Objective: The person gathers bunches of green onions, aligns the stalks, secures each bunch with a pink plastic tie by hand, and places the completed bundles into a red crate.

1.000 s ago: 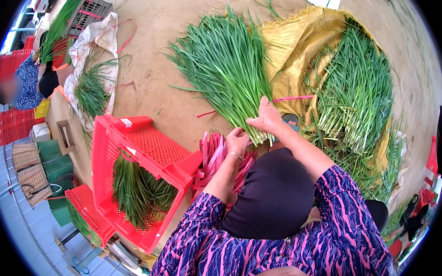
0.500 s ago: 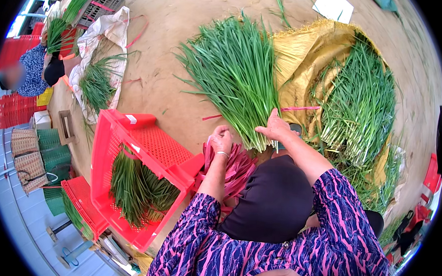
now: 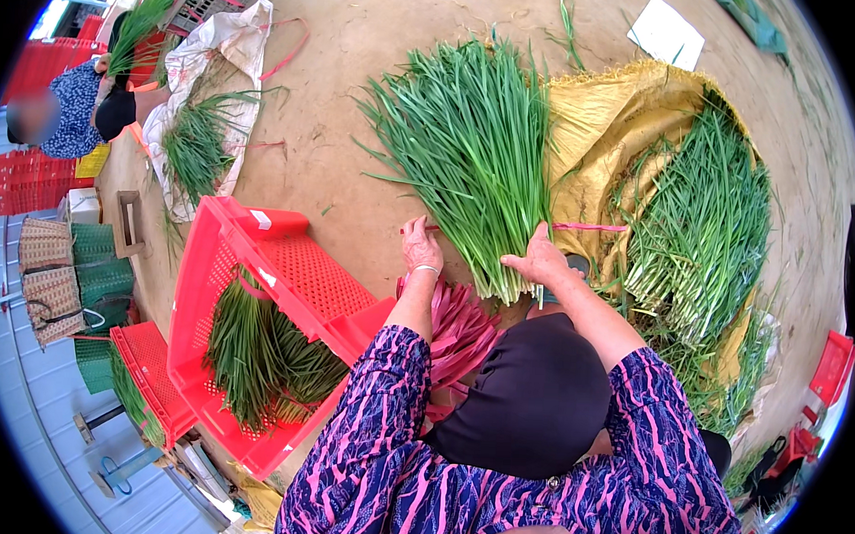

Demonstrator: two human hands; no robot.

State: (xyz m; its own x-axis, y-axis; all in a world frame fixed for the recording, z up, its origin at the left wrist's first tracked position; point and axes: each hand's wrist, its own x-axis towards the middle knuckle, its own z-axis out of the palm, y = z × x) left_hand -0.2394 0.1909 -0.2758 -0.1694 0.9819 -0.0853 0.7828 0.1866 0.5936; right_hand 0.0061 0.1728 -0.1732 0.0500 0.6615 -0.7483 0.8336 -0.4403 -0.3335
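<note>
A large bunch of green chives (image 3: 475, 159) lies on the ground ahead of me, pale cut ends toward me. A pink tie strip (image 3: 587, 226) runs beneath it and comes out on both sides. My left hand (image 3: 419, 247) is at the strip's left end, fingers bent over it; their tips are hard to see. Against the right side of the stalk ends rests my right hand (image 3: 542, 262), thumb stretched across and fingers extended. More pink strips (image 3: 458, 330) are piled between my left forearm and my dark-covered knee (image 3: 536, 396).
A red plastic crate (image 3: 318, 267), tipped on its side, holds tied chives (image 3: 257, 345) at my left. Loose chives (image 3: 701, 222) lie on a yellow woven sack (image 3: 596, 112) to the right. At far left another person (image 3: 72, 108) handles chives beside a white sack (image 3: 250, 78).
My left hand has moved forward and left onto the strip's end. The right hand stays by the stalk ends, its thumb still out. The view has shifted slightly.
</note>
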